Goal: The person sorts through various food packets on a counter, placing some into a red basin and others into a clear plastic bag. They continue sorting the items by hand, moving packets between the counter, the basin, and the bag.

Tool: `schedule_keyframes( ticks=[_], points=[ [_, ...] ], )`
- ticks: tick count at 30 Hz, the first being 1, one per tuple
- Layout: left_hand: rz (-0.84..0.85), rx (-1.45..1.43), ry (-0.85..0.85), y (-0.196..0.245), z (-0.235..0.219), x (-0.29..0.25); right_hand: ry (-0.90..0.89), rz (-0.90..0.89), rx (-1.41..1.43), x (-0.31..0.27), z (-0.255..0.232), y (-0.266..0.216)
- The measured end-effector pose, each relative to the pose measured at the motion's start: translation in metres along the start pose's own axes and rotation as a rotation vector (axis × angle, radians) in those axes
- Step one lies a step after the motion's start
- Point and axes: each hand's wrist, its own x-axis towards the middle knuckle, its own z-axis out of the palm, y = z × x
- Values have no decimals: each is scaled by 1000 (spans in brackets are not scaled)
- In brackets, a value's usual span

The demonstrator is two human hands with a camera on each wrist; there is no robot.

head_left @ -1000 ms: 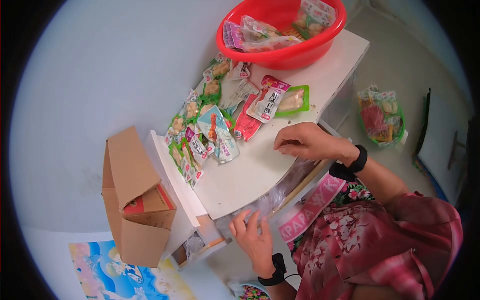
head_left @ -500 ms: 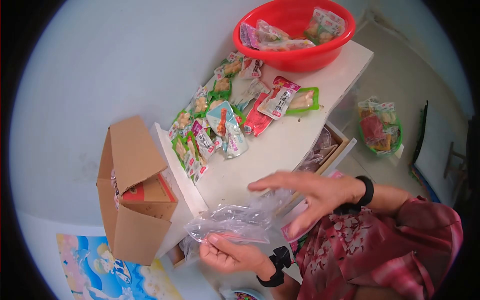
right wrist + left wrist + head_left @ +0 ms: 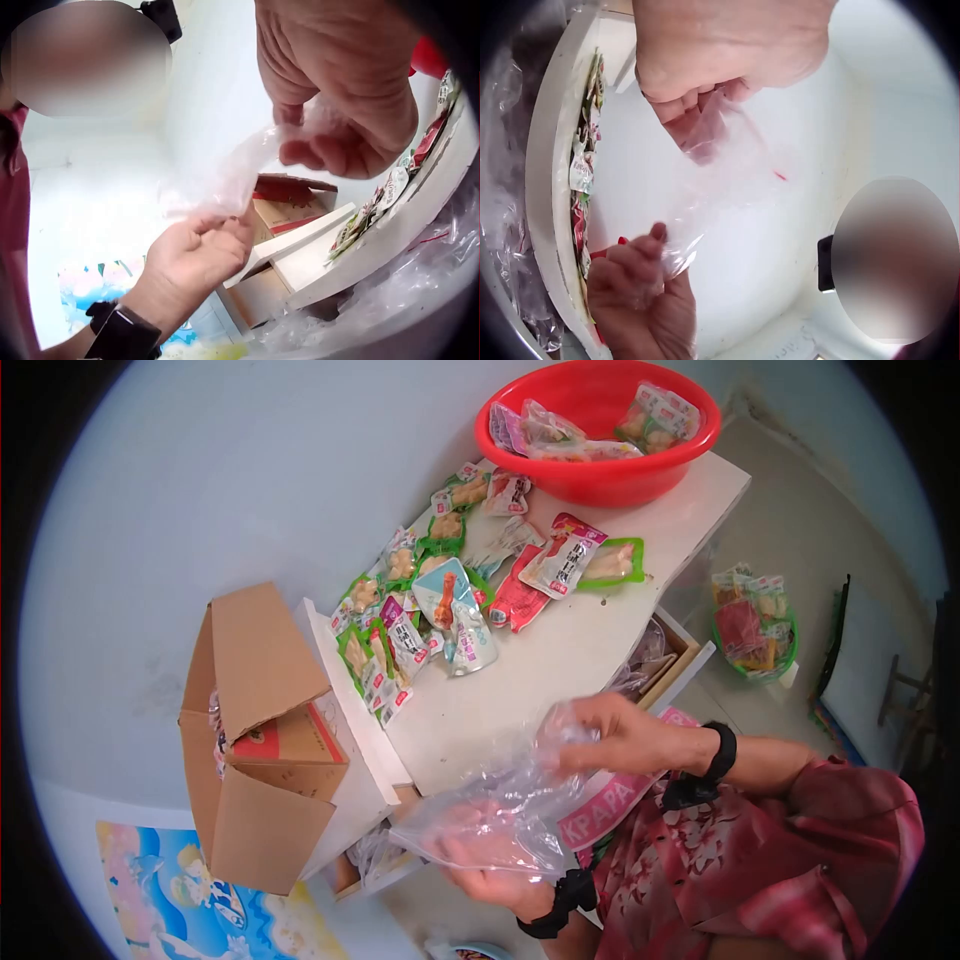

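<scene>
A clear plastic bag (image 3: 500, 800) stretches between both hands at the front of the white table. My right hand (image 3: 625, 735) pinches one end between thumb and fingers, the film bunched there; the right wrist view shows this hand (image 3: 337, 90) large at the top. Lower down, my left hand (image 3: 490, 870) holds the other end, partly seen through the film. In the left wrist view the left hand's fingers (image 3: 682, 112) curl at the bag's edge. A thin red line marks the bag (image 3: 780, 175).
Packaged snacks (image 3: 450, 610) lie along the table's back edge. A red basin (image 3: 600, 480) holds more packs at the far end. An opened cardboard box (image 3: 265, 660) stands at the left. Beneath the tabletop, an open drawer (image 3: 680, 665) contains clear bags. A green basket (image 3: 757, 630) of packs is on the floor.
The left hand has brought up a clear bag from around the drawer. Apart from it half a second ago, the right hand now pinches the bag's other end.
</scene>
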Motion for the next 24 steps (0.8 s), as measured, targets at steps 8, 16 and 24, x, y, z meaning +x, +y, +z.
schedule_keyframes(
  ticks=[8,16,24],
  points=[
    [-343,-9,231,-4,38,7,330,-301,-213,2,-13,-3],
    [-294,181,144,-21,10,3,440,-90,-32,6,-29,-10],
    [-273,180,16,-26,-4,-8,357,-86,51,7,-39,-10]
  ],
)
